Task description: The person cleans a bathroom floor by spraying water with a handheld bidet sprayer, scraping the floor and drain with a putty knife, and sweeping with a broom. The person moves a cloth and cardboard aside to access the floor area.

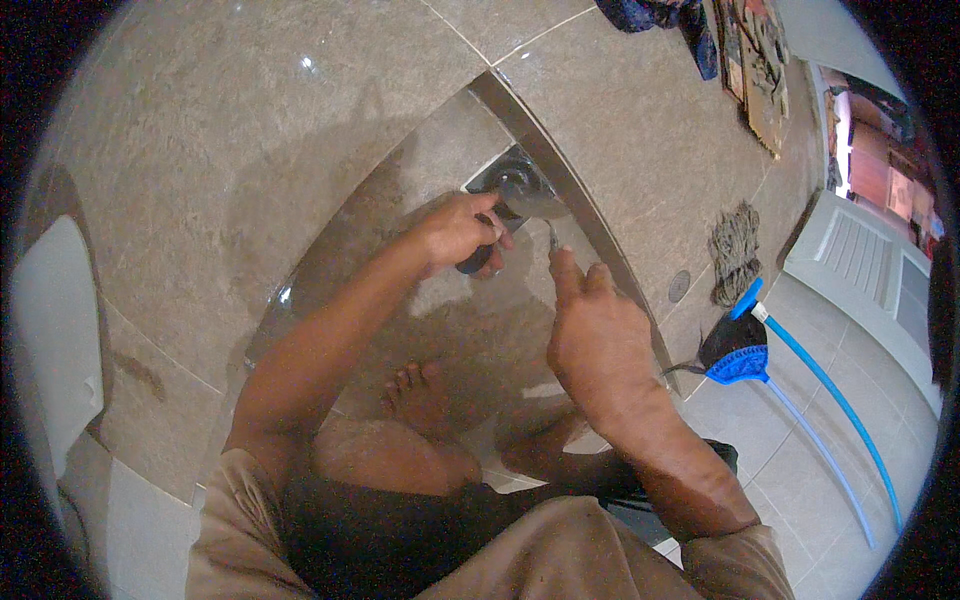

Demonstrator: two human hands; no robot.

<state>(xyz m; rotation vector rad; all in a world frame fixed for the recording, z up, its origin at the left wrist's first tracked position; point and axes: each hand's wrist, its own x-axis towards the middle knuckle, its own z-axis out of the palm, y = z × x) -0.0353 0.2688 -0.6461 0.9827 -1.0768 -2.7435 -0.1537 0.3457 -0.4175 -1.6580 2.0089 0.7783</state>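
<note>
Before me is a dark square floor opening (517,176) with a round, shiny rim inside, set in a sunken tiled floor (469,127). My left hand (469,234) is curled beside its near edge, around a dark, roughly cylindrical object (474,262). The fingers hide much of that object, so its exact kind is unclear. A slim metal tool (553,236) projects from my right hand (596,322), its thin tip pointing toward the opening. The tool's handle is hidden in the fist. The tip appears apart from the opening's rim.
A raised ledge (592,202) borders the recess on the right. Beyond it are a small round drain cover (679,286), a grey string mop head (735,251), a blue broom (739,365) and a blue-handled squeegee (825,390). A white louvred door (862,262) stands at right. Bare feet (416,401) rest below.
</note>
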